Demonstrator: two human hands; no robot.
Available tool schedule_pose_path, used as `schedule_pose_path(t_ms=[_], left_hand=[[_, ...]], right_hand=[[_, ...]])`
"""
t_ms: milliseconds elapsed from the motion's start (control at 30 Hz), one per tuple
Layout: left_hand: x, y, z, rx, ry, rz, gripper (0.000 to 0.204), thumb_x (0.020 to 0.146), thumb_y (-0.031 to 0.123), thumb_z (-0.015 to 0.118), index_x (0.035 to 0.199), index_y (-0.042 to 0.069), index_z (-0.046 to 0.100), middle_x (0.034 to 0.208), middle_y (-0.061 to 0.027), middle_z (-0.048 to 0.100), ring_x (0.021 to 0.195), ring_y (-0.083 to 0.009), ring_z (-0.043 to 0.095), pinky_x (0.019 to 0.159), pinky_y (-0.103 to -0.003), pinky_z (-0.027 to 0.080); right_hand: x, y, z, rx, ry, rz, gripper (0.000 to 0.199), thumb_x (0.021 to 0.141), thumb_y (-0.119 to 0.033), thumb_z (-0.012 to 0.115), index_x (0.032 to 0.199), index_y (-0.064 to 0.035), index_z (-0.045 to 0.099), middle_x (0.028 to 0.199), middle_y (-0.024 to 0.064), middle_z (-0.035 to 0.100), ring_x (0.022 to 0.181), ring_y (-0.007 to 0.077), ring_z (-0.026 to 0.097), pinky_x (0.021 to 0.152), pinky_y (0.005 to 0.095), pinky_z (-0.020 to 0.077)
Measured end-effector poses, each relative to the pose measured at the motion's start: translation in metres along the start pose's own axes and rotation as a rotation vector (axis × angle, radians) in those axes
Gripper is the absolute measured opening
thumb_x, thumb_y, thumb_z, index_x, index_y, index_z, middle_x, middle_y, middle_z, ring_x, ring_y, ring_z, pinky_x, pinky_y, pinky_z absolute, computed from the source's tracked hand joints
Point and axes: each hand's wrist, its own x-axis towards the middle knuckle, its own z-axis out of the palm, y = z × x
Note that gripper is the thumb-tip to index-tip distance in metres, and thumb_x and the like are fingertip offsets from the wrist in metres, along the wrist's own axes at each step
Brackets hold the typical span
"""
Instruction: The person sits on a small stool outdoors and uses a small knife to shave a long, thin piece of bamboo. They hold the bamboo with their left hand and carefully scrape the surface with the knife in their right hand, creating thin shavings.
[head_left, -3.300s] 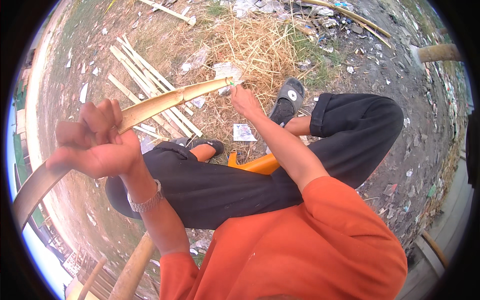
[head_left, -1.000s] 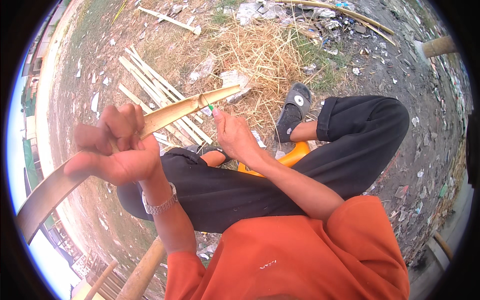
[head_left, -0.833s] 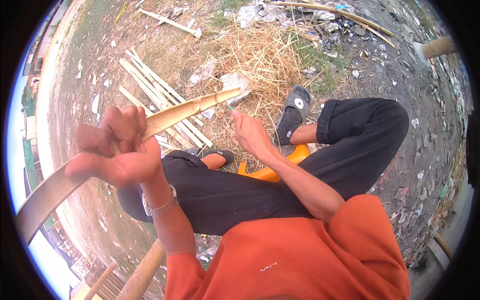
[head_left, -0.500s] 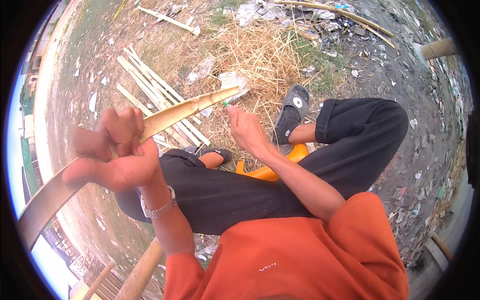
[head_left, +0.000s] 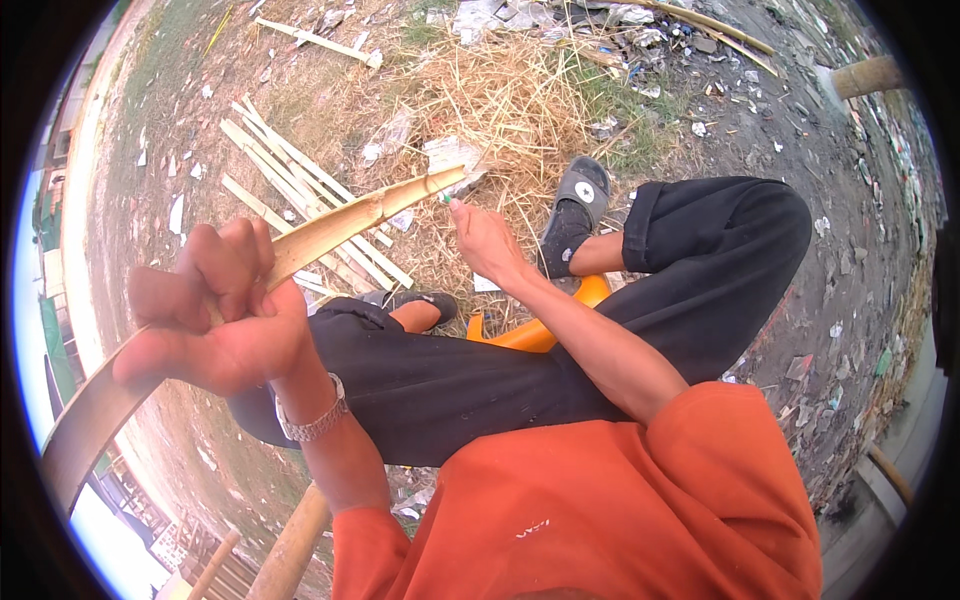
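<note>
My left hand is closed around a long split bamboo strip. The strip slants up and to the right from the lower left, its pale hollow inside facing up. Near its far end, my right hand is closed with the thumb stretched toward the strip. A small green piece shows at the thumb tip, just below the bamboo's edge. The rest of what the right hand grips is hidden by the fingers.
Several pale split bamboo strips lie on the ground ahead. Dry straw is heaped beyond my right foot. An orange plastic object shows beneath my legs. Bamboo poles rise at lower left, and another post stands at upper right.
The view has shifted slightly, so the ground appears further left and up. Both hands keep their grips. A thin fibre seen at the strip's far end earlier no longer shows.
</note>
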Motion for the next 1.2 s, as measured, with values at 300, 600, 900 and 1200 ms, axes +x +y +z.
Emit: schedule_pose_path(t_ms=[300, 600, 900, 1200], left_hand=[[0.006, -0.007, -0.017, -0.287, -0.05, 0.006, 0.048, 0.067, -0.018, 0.052, 0.083, 0.017, 0.024, 0.062, 0.0013, 0.021, 0.055, -0.0117, 0.016, 0.049, -0.025, 0.015], [-0.001, -0.003, -0.008, -0.034, -0.103, 0.028, 0.052, 0.06, -0.021, 0.049, 0.084, 0.016, 0.023, 0.065, 0.0009, 0.02, 0.056, -0.0121, 0.015, 0.049, -0.026, 0.015], [0.002, 0.003, -0.021, 0.095, -0.386, 0.104, 0.057, 0.054, -0.025, 0.046, 0.085, 0.016, 0.022, 0.067, 0.0005, 0.018, 0.058, -0.0127, 0.014, 0.049, -0.027, 0.015], [0.002, -0.002, -0.01, 0.021, -0.07, 0.028, 0.022, 0.066, 0.017, 0.043, 0.075, 0.018, 0.023, 0.059, 0.002, 0.018, 0.052, -0.0102, 0.012, 0.046, -0.025, 0.013]], right_hand=[[0.018, 0.045, 0.022, -0.135, 0.008, 0.095, 0.059, 0.099, -0.039, 0.027, 0.088, 0.0072, 0.062, 0.075, 0.0344, 0.057, 0.077, 0.0497, 0.057, 0.075, 0.0541, 0.0437], [0.004, 0.017, 0.003, -0.043, 0.057, 0.107, 0.06, 0.099, -0.04, 0.025, 0.087, 0.0057, 0.061, 0.081, 0.0324, 0.06, 0.079, 0.0468, 0.06, 0.076, 0.0523, 0.0458], [0.032, 0.033, 0.013, -0.138, -0.008, 0.15, 0.061, 0.099, -0.04, 0.026, 0.083, 0.0052, 0.063, 0.086, 0.0324, 0.06, 0.084, 0.0469, 0.059, 0.079, 0.0525, 0.0447], [0.046, 0.055, 0.027, -0.061, 0.01, 0.05, 0.063, 0.099, -0.041, 0.024, 0.092, 0.0089, 0.061, 0.086, 0.0334, 0.06, 0.086, 0.0481, 0.058, 0.084, 0.051, 0.044]])
